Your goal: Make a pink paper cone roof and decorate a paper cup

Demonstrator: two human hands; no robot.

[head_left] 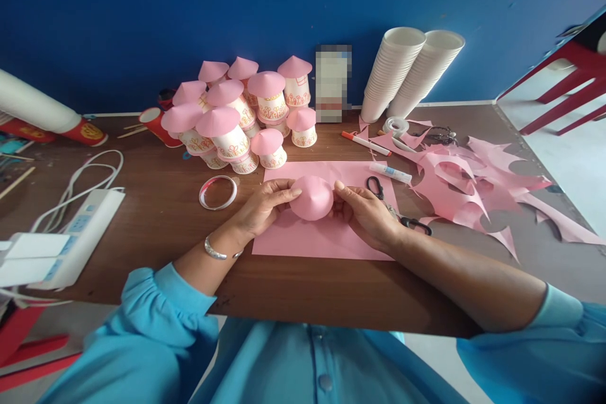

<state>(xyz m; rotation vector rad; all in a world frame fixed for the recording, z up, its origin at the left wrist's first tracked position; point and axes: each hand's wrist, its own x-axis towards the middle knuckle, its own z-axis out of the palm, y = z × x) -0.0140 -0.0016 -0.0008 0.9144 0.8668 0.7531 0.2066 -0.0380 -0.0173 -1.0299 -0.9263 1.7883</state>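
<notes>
Between my two hands is a pink paper cone (311, 198), its tip facing up. My left hand (265, 205) pinches the left edge, thumb on top. On the other side my right hand (362, 208) grips near the right edge with thumb and fingers together. Beneath them lies a pink paper sheet (288, 243). Black-handled scissors (416, 225) are partly hidden by my right hand and wrist. A glue stick (391, 173) rests at the sheet's upper right corner. Several decorated paper cups with pink cone tops (267, 85) stand behind, some stacked.
Two tall stacks of white paper cups (395, 72) lean by the blue wall. Pink paper scraps (454, 180) spread over the right side, near a marker (367, 143) and a clear tape roll (396, 126). Another tape roll (218, 192) lies left; a power strip (78, 237) with cables sits far left.
</notes>
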